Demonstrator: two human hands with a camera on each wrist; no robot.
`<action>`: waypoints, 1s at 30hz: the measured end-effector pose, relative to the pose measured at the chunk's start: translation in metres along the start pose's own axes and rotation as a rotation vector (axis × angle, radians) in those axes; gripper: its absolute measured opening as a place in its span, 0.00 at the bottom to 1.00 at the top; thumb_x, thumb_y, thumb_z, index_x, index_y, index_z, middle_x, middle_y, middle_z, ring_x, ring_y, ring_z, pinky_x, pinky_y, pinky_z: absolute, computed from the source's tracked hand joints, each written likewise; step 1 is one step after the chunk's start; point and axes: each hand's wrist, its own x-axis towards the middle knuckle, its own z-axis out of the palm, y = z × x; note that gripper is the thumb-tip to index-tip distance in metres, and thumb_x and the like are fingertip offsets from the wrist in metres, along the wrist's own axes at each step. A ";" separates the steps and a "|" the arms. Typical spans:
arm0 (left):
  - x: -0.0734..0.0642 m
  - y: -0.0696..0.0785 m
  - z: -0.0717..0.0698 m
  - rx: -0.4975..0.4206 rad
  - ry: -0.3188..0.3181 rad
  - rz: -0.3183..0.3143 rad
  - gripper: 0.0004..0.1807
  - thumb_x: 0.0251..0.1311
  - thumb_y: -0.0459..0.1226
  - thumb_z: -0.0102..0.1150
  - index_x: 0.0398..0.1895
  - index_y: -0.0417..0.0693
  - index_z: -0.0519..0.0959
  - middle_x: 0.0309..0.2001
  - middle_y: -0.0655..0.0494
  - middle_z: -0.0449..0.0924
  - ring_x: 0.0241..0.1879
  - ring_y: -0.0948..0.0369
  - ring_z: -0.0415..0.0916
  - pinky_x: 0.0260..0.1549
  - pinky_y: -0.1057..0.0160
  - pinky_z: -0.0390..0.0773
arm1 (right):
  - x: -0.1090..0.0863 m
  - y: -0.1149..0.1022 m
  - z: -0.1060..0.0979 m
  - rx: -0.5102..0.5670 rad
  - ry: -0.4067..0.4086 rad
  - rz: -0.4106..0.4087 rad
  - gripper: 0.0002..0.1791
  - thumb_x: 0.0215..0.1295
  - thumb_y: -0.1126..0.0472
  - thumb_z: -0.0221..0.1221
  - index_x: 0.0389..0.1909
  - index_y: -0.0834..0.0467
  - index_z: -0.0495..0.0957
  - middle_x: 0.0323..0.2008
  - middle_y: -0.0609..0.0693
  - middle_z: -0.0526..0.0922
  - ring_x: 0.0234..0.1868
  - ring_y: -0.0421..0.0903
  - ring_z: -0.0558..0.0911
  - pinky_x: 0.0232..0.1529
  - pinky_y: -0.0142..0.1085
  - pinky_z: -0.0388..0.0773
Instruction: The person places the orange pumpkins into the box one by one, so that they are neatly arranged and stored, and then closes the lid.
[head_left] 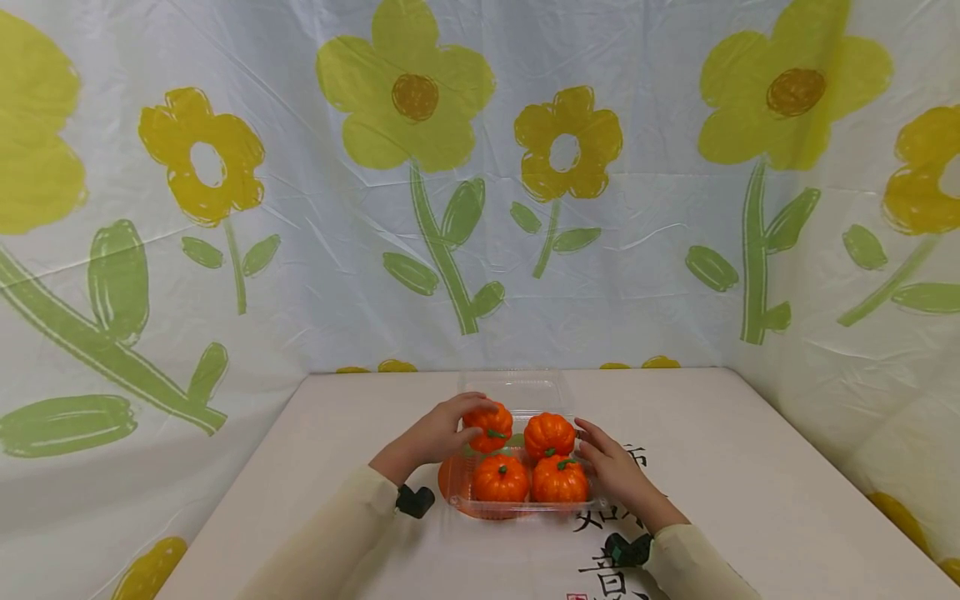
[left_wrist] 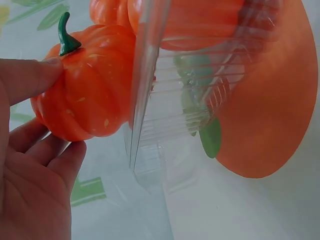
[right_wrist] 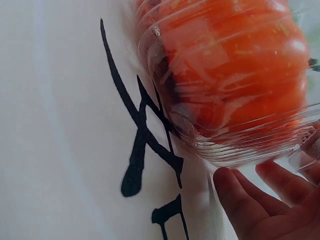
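My left hand (head_left: 442, 429) grips an orange toy pumpkin (left_wrist: 90, 82) with a green stem, thumb on one side and fingers on the other. That pumpkin is at the back left of a clear plastic clamshell box (head_left: 517, 506), beside its rim in the left wrist view. Inside the box are three more pumpkins: one at back right (head_left: 549, 436), one at front left (head_left: 501, 478) and one at front right (head_left: 559, 480). My right hand (head_left: 618, 471) rests against the box's right side, its fingers (right_wrist: 237, 197) extended along the ribbed wall.
The box's clear lid (head_left: 513, 390) stands open at the back. Beneath the box, the pale tabletop (head_left: 330, 467) bears a printed orange disc (left_wrist: 270, 115) and, to the right, black brush characters (right_wrist: 142, 135). A flower-patterned curtain (head_left: 480, 250) encloses the table's back and sides.
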 end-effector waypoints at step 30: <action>0.010 0.006 0.010 0.144 -0.054 -0.043 0.17 0.63 0.36 0.59 0.56 0.56 0.77 0.67 0.49 0.67 0.65 0.48 0.67 0.63 0.50 0.71 | 0.002 0.000 0.001 0.000 -0.007 0.006 0.28 0.77 0.54 0.42 0.75 0.50 0.53 0.72 0.63 0.59 0.66 0.65 0.69 0.56 0.53 0.77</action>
